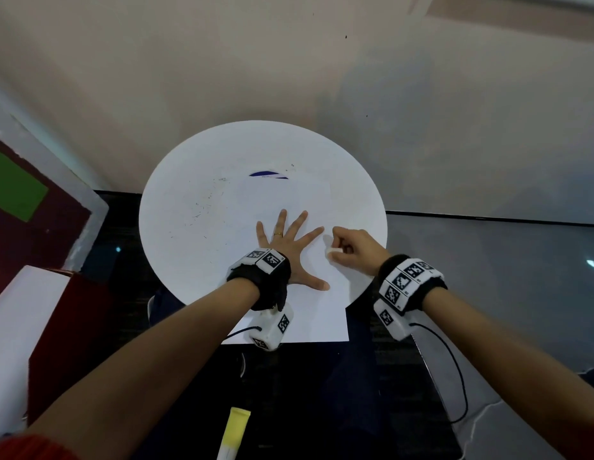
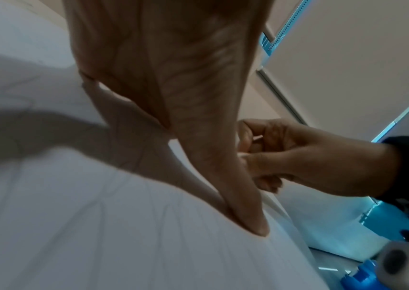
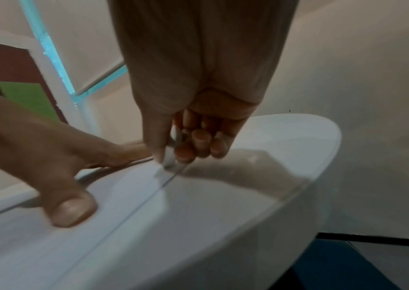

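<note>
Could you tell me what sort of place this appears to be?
Probably a plain indoor room for desk work: a round white table against a bare beige wall, with a sheet of paper under the left hand.

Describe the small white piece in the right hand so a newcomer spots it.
On the round white table lies a white paper sheet, pressed flat by the spread left hand. At the sheet's right edge the right hand pinches a small white piece: a stubby lump, unlike the flat sheet.

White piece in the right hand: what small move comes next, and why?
Probably a short stroke along the paper: the right hand pinches the white piece tip-down on it, beside the left hand, which lies spread flat, pinning the sheet.
</note>
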Action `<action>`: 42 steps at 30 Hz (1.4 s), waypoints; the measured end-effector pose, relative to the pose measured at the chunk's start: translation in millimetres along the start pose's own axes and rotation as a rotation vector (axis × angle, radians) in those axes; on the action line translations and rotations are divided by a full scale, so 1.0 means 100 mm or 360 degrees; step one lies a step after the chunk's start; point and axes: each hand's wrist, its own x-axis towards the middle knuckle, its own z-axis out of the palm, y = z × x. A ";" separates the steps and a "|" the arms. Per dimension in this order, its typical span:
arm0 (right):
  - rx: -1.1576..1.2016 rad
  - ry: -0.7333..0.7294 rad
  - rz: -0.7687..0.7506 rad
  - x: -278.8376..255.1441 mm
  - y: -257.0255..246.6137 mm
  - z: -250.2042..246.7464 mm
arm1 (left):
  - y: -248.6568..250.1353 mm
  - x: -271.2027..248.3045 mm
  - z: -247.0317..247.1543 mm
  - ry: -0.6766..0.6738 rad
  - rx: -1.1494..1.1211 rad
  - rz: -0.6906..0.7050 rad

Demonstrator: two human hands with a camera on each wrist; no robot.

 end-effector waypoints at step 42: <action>0.0283 -0.0167 0.0112 -0.07 0.01 -0.01 | 0.00 0.00 0.02 0.0009 0.0039 0.0027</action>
